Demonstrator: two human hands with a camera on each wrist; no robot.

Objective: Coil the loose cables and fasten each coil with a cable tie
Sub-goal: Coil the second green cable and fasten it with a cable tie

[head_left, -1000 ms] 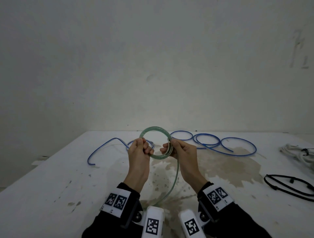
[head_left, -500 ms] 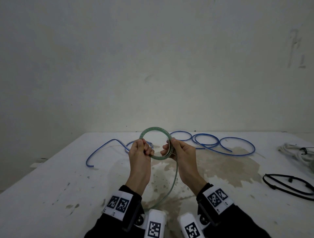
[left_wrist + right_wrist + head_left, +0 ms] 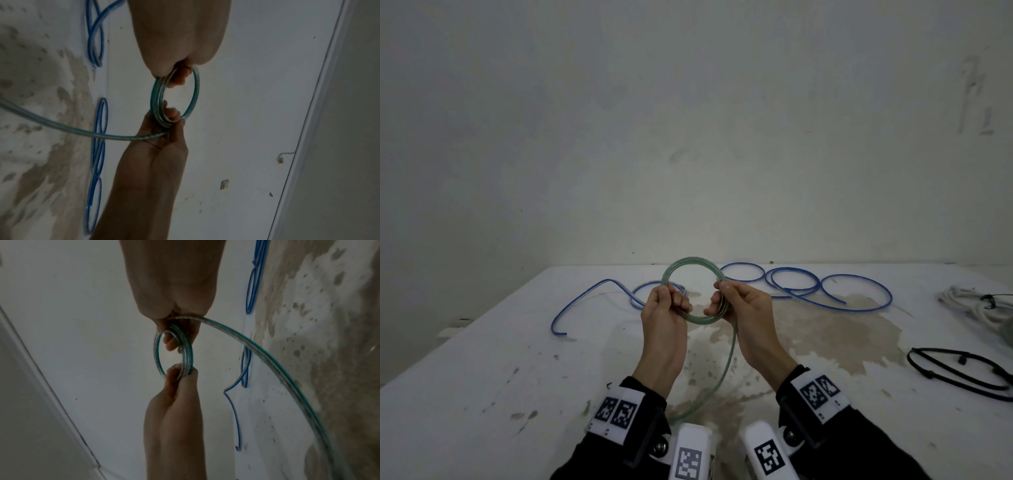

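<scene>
Green cable coil: a small ring of several turns of clear-green cable, held in the air above the middle of the table, nearer its far edge than its near one.
Left hand: fingers curled round the left side of the ring, pinching the turns together.
Right hand: thumb and fingers clamped on the right side of the ring, where the loose tail leaves it.
Orientation: the ring stands roughly upright, its open face toward the person; its hole axis runs from near edge to far edge. The tail hangs from the right hand's grip and runs down toward the near edge, between the wrists.
Progress: the green cable looks mostly wound, with one stretch of tail left to take in; no tie is on it yet.
Blue cable: sprawled in loose loops along the far edge, uncoiled, one end trailing toward the far-left corner.
Black cable: a flattened loop by the right edge; whether it is tied I cannot tell.
White cable: bundled at the far-right corner, a dark band seemingly on it.
Left to do: as I judge it, finish the green winding, tie it, then coil and tie the blue.
</scene>
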